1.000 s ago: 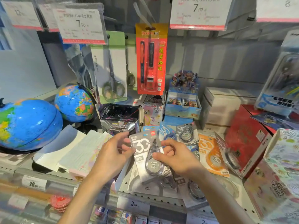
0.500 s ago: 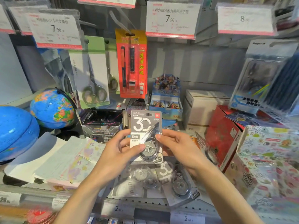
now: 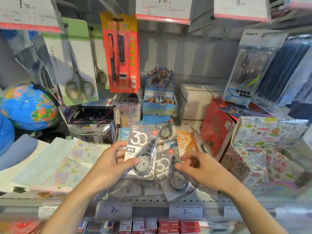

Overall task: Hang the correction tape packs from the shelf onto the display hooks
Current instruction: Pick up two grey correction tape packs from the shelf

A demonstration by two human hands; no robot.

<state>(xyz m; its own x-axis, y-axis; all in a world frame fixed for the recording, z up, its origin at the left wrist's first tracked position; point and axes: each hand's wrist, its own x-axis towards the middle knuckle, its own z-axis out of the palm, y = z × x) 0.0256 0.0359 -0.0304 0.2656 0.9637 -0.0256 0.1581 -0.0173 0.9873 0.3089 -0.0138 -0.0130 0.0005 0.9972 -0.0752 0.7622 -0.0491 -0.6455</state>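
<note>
A crowded stationery shop shelf (image 3: 148, 199) of pale perforated metal fills the view, backed by a ribbed grey panel hung with carded goods. Far to the left of the grasped pack sits a glossy blue plastic globe (image 3: 28, 107); to its right stands a red cardboard box (image 3: 214, 129). Above it hangs a red-and-orange blister card of pens (image 3: 121, 53). The left hand (image 3: 109, 164) pinches a grey correction tape pack with a clear teardrop blister (image 3: 141, 151), thumb on the front, fingers behind, holding it upright above the shelf. Just right of it, the right hand (image 3: 200, 168) has loosely curled fingertips touching a second grey pack lying flat on the shelf (image 3: 170, 174); whether it grips is unclear.
</note>
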